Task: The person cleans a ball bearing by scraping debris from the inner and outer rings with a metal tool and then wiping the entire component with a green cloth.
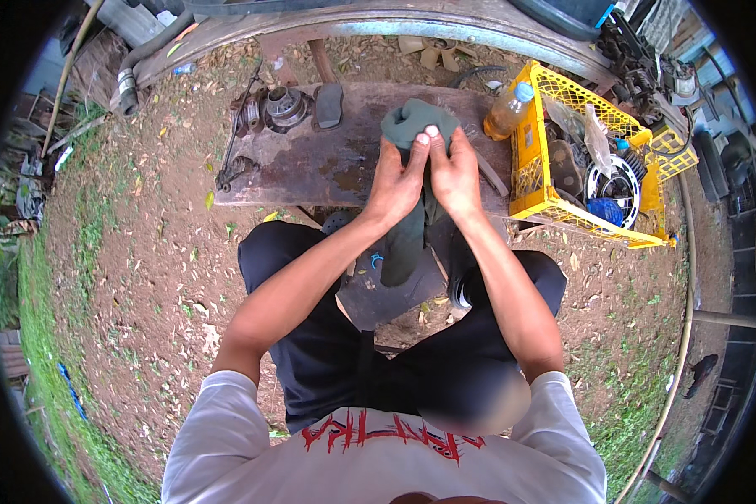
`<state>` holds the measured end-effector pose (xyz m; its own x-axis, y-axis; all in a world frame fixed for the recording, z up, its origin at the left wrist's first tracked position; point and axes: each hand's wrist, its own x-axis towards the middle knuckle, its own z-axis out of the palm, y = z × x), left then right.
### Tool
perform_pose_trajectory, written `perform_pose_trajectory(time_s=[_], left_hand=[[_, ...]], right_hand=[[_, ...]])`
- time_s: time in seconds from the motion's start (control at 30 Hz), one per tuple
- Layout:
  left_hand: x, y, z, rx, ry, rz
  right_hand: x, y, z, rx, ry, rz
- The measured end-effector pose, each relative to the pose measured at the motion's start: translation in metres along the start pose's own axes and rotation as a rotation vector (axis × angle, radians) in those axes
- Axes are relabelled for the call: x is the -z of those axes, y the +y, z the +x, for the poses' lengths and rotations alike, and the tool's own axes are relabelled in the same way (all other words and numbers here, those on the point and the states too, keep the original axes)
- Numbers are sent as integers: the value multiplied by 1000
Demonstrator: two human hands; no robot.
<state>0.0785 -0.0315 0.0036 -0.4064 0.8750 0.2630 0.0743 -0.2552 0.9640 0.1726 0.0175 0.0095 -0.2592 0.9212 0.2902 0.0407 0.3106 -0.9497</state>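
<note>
A dark green cloth (415, 118) is bunched up over the wooden bench, gripped between both of my hands. My left hand (397, 180) pinches it from the left, and my right hand (454, 174) holds it from the right. The two thumbs meet side by side on top, pressing into the fabric. Below the hands a long end of the cloth hangs down past the near edge of the bench toward my knees. Whether anything lies inside the folds is hidden.
On the dark wooden bench (311, 176) stand a round metal hub (286, 107), a dark flat block (328, 105) and a thin metal linkage (234, 141). To the right are a bottle of amber liquid (506, 115) and a yellow crate (533, 191) filled with parts.
</note>
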Motion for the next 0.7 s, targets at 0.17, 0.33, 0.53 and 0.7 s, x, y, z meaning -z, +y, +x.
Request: perform_pose_trajectory(time_s=[0.17, 0.33, 0.53, 0.7], left_hand=[[-13, 4, 3, 69, 100, 73], [0, -1, 24, 262, 137, -52], [12, 4, 29, 496, 141, -337], [4, -10, 21, 309, 162, -387]], right_hand=[[3, -34, 7, -32, 31, -596], [11, -38, 11, -172, -122, -536], [19, -4, 5, 121, -180, -294], [-2, 1, -2, -57, -84, -769]])
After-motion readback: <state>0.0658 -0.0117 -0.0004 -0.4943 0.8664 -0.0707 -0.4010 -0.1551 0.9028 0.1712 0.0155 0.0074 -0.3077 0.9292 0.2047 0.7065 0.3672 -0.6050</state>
